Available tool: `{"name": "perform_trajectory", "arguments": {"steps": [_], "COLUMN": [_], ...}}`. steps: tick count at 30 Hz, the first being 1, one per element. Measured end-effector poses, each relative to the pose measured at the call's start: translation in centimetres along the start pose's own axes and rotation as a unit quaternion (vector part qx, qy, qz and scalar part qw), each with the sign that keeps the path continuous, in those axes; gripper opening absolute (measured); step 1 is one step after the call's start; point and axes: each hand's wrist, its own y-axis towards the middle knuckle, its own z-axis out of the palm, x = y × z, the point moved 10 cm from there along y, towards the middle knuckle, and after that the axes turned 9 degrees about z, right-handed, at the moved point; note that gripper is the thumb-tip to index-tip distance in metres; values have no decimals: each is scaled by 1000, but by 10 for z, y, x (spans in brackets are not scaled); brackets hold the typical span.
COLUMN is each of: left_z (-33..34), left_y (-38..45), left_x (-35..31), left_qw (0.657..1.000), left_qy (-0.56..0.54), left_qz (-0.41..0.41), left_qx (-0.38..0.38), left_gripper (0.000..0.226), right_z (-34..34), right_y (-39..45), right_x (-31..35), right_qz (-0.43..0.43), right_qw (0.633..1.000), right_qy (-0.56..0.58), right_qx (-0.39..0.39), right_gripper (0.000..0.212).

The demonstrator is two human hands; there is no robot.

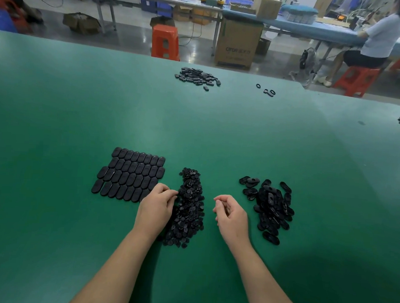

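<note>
Green counter (57, 120). At left, flat black oval covers (128, 175) lie in tight rows, edge to edge, forming a rough square block. Left hand (155, 207) sits just right of that block's near corner, palm down, with curled fingers (169, 192) touching the left edge of the heap of small black parts (189, 206). Cannot tell whether a piece is pinched, as the fingertips merge with the dark heap. The heap runs as a long strip away from the person, between the two hands. Right hand (231, 219) is held just right of the heap and apart from it, fingers loosely curled, thumb near the forefinger, with no part visible in it. Further right, near that hand but not touching it, is a loose pile of black oval shells (270, 206), some with a slot showing. Far side of the counter: another dark pile (197, 76), then a few black rings (268, 91). Beyond the counter: an orange stool (165, 41), a cardboard box (238, 44) and a seated person (376, 37) at another bench.
</note>
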Motion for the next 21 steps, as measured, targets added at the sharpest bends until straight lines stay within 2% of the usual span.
{"name": "perform_trajectory", "arguments": {"steps": [6, 10, 16, 19, 21], "left_z": [0, -4, -6, -6, -7], "left_y": [1, 1, -1, -3, -4], "left_x": [-5, -10, -13, -14, -15], "left_qw": [1000, 1000, 1000, 999, 999], "left_qy": [10, 14, 9, 1, -1], "left_qz": [3, 14, 23, 35, 43], "left_qx": [9, -1, -4, -9, -15], "left_gripper": [6, 7, 5, 2, 2], "right_z": [1, 1, 2, -26, -47], "right_y": [0, 1, 9, 23, 36], "right_x": [1, -1, 2, 20, 32], "right_qz": [6, 9, 7, -53, -91], "right_qw": [1000, 1000, 996, 984, 945], "right_qy": [-7, -19, -56, -170, -312], "right_qx": [-6, -7, 65, 18, -32], "right_gripper": [18, 19, 15, 15, 20]}}
